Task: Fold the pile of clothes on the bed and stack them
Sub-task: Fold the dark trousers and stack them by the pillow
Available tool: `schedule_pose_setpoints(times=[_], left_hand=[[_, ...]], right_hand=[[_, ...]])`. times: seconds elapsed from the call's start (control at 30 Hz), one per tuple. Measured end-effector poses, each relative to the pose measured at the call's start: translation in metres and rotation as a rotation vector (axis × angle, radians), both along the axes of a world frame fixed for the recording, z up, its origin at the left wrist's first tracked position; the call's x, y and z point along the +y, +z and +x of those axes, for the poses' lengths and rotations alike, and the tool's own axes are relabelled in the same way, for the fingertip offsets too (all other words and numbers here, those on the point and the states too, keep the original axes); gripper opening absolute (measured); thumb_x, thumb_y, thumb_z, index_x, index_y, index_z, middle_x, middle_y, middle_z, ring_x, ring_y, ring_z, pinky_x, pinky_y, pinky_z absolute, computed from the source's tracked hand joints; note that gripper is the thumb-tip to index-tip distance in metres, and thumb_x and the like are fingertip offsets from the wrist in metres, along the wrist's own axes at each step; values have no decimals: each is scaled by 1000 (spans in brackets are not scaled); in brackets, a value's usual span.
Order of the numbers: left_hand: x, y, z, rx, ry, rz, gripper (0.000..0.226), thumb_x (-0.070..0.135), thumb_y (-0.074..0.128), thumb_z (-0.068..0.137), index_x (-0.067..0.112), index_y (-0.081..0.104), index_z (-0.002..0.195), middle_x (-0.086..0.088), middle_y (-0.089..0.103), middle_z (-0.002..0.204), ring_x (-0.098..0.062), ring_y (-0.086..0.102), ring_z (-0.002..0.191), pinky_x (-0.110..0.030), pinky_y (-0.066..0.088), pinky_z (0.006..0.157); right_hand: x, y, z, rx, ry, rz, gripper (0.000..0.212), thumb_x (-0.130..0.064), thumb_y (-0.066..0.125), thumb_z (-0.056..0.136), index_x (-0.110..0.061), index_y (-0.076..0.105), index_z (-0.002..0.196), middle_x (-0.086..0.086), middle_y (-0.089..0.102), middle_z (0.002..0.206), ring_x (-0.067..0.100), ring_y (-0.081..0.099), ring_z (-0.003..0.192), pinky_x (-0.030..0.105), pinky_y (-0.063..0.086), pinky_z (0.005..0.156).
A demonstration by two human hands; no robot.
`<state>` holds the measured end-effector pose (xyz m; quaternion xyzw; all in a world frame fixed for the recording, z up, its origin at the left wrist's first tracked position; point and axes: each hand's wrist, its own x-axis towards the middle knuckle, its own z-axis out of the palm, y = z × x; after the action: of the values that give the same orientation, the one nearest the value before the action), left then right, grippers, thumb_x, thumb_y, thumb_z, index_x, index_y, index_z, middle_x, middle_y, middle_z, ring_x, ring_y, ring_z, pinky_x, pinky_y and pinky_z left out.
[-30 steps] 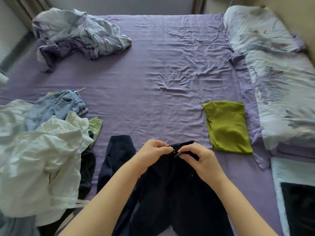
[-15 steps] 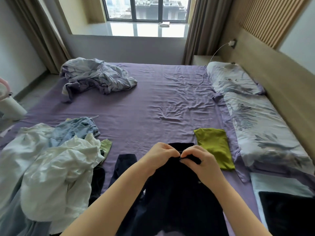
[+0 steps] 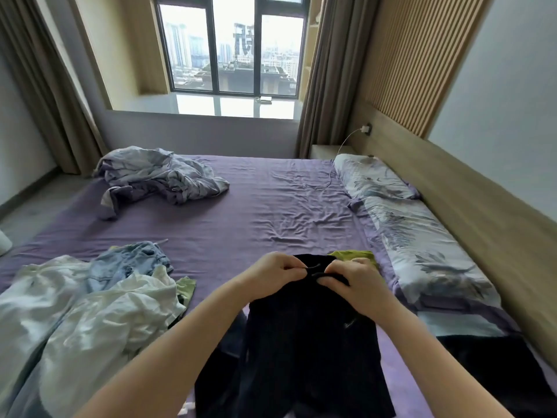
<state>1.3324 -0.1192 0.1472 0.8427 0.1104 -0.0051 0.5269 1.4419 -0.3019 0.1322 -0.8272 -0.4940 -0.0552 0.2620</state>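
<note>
A: Both hands lifted the dark garment (image 3: 304, 342) clear, where it had lain on the bed (image 3: 241, 224): unfolded yet.
B: Left hand (image 3: 272, 274) and right hand (image 3: 354, 282) pinched its top edge, near centre.
A: Containers?
B: None seen. Pile (image 3: 90, 297) sat near left, green top (image 3: 352, 255) behind the hands.

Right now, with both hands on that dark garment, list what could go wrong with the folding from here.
1. Both the left hand and right hand pinch only the top edge of the dark garment; the rest hangs bunched, so it may fold crooked.
2. The folded green top lies just behind the garment and could get dragged or rumpled.
3. The loose pile of clothes sits close on the left, so a swinging leg could catch it.
</note>
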Motion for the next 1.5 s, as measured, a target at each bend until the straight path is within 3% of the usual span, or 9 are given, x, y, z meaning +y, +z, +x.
schedule_pose_setpoints(times=[0.27, 0.43, 0.57, 0.8, 0.87, 0.93, 1.03, 1.23, 1.5], left_hand=[[55, 4, -30, 97, -129, 634, 30, 39, 50, 97, 14, 65, 97, -2, 63, 92, -18, 55, 86, -29, 42, 77], [72, 2, -44, 335, -260, 816, 51, 67, 49, 86, 17, 52, 76, 5, 51, 71, -17, 51, 69, -30, 37, 65], [86, 19, -45, 230, -342, 1175, 33, 50, 57, 86, 22, 61, 103, 2, 65, 104, -17, 50, 115, -39, 26, 105], [98, 87, -27, 37, -94, 1436, 43, 59, 38, 95, 26, 65, 101, 1, 62, 123, -19, 32, 140, -59, -14, 113], [99, 105, -22, -73, 31, 1384, 42, 57, 41, 94, 21, 61, 87, 3, 65, 97, -21, 55, 115, -52, 6, 117], [98, 118, -18, -180, 102, 1137, 38, 53, 54, 90, 18, 54, 76, 3, 58, 76, -21, 60, 87, -32, 38, 91], [95, 130, -16, -300, 179, 794, 26, 46, 71, 80, 24, 59, 71, 9, 58, 69, -7, 54, 70, -18, 36, 61], [90, 151, -4, -318, 105, 545, 3, 29, 67, 88, 29, 69, 89, 8, 69, 85, -8, 63, 82, -17, 47, 76], [80, 188, 11, -226, 141, 379, 67, 18, 75, 82, 39, 37, 133, 4, 47, 110, -16, 49, 99, -13, 39, 69]], right_hand=[[-30, 7, 25, -120, -122, -667, 41, -62, 52, 85, -26, 64, 99, -7, 60, 96, 13, 38, 124, 51, 2, 115], [-32, 28, 25, -186, -258, -509, 42, -54, 49, 92, -13, 57, 101, 2, 58, 100, 23, 55, 101, 32, 37, 80], [-33, 60, 26, -30, -271, -258, 32, -36, 62, 90, -19, 41, 73, -7, 45, 73, 19, 49, 72, 17, 29, 56], [-40, 118, 50, 99, -320, 1, 27, -20, 78, 78, -2, 59, 84, 9, 62, 87, 24, 57, 83, 30, 42, 72], [-44, 132, 54, 187, -297, 61, 23, -18, 77, 78, -13, 60, 94, -1, 64, 90, 16, 59, 86, 17, 42, 70], [-47, 146, 58, 236, -255, 97, 39, -14, 75, 79, -21, 58, 114, -7, 61, 109, 11, 59, 94, 13, 41, 75], [-48, 164, 66, 161, -247, 25, 41, -14, 73, 82, -14, 62, 121, -8, 54, 116, 11, 57, 97, 20, 39, 80], [-51, 176, 84, 115, -286, 28, 3, -23, 59, 93, -24, 57, 96, -7, 58, 85, 10, 55, 80, 18, 35, 62], [-47, 204, 106, 424, -273, 449, 28, -13, 70, 84, -10, 52, 106, 7, 61, 92, 20, 60, 83, 26, 47, 66]])
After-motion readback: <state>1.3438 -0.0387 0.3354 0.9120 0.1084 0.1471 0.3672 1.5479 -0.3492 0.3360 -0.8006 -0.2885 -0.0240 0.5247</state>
